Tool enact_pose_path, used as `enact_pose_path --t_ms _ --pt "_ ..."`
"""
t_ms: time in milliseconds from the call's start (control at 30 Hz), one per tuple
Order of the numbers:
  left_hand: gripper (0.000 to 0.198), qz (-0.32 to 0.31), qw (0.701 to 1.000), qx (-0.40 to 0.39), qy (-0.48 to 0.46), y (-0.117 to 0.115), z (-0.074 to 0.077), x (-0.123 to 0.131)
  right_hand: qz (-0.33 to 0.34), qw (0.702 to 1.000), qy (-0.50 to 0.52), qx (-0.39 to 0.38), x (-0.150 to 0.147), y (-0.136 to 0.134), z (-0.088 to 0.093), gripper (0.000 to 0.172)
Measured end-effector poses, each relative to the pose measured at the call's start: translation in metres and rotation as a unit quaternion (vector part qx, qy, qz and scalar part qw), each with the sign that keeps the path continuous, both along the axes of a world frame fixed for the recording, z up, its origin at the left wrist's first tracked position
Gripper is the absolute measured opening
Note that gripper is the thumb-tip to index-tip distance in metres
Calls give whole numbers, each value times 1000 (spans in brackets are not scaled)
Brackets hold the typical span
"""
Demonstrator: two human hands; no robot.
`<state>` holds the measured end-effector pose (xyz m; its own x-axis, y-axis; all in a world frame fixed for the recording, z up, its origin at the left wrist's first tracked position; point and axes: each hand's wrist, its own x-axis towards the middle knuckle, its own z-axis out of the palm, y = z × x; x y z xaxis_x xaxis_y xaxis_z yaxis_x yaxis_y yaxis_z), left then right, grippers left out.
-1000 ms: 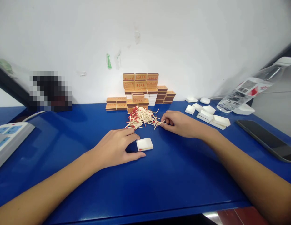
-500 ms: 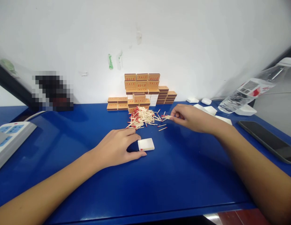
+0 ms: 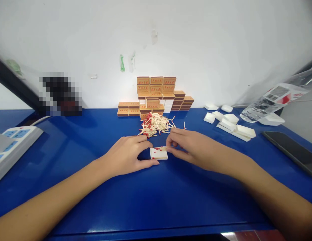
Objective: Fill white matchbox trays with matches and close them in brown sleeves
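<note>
A small white matchbox tray (image 3: 159, 153) lies on the blue table (image 3: 156, 197) between my hands. My left hand (image 3: 125, 155) rests beside it, thumb and forefinger closed on the tray's left end. My right hand (image 3: 191, 147) pinches a few red-tipped matches (image 3: 164, 147) and holds them over the tray, heads pointing left. Behind lies a loose pile of matches (image 3: 156, 124).
Stacked orange matchboxes (image 3: 156, 95) stand against the white wall. Several empty white trays (image 3: 231, 124) lie at the right, near a plastic water bottle (image 3: 273, 100) and a dark phone (image 3: 291, 150). A white power strip (image 3: 10, 147) sits at the left edge.
My right hand took matches from the pile and brought them back toward me, onto the white tray. My left hand stayed on the tray.
</note>
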<state>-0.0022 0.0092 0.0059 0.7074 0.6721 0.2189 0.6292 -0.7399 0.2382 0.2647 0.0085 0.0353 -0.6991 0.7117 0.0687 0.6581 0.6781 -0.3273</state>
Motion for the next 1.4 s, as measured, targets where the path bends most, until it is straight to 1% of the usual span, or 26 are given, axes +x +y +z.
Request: enact_pose_path --t_ms 133,267,467,667,767,900,1033,1267,1400 --pt "41 -3 1000 6 -1 0 -1 1 4 998 -45 51 -9 -7 -9 14" --pt "39 -2 1000 4 -1 1 -1 1 7 994 -66 81 -14 -13 -6 13" --pt "38 -2 1000 10 3 1 1 2 17 997 -47 58 -15 -16 -3 11" --pt "40 -8 1000 22 1 0 -1 1 -5 998 15 55 -14 -12 -10 10" --pt "41 -10 1000 27 4 1 -1 1 -3 999 34 33 -16 -12 -13 11" --pt "41 -10 1000 25 7 1 -1 1 3 1000 29 9 -17 -12 -15 11" --pt "41 -11 1000 22 1 1 -1 0 -2 1000 26 15 -15 -11 -12 13" --pt "41 -8 1000 16 10 0 0 2 -2 1000 -20 12 -14 -10 -9 15" --pt "42 -8 1000 17 7 0 0 2 -5 1000 -12 23 -12 -11 -7 15"
